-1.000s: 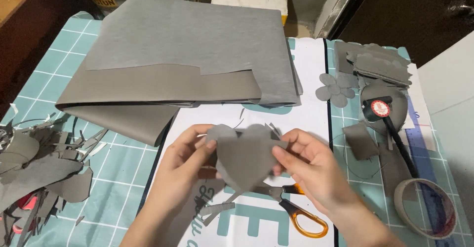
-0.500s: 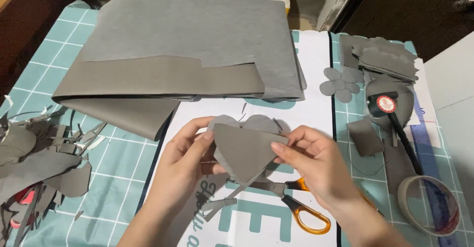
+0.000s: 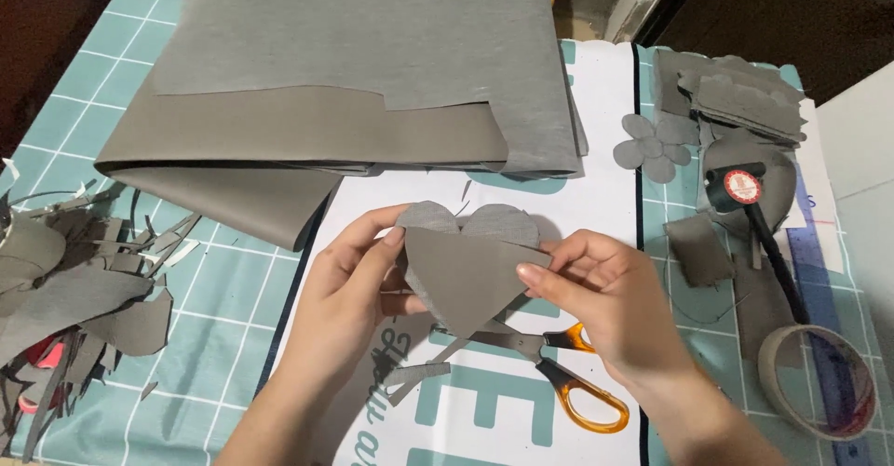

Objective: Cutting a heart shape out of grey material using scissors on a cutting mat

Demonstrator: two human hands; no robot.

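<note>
A folded grey sheet [image 3: 354, 84] lies on the desk [image 3: 223, 298], scraps [image 3: 74, 289] at left, orange-handled scissors [image 3: 559, 378], tape roll [image 3: 819, 382] and flower cutout [image 3: 655, 147] at right.

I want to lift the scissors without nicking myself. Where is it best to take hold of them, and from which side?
Probably by the orange handle loops, coming from the lower right. The scissors lie flat with the blades running up-left under the grey heart piece and the right hand, so the loops are the exposed, blunt end.
</note>
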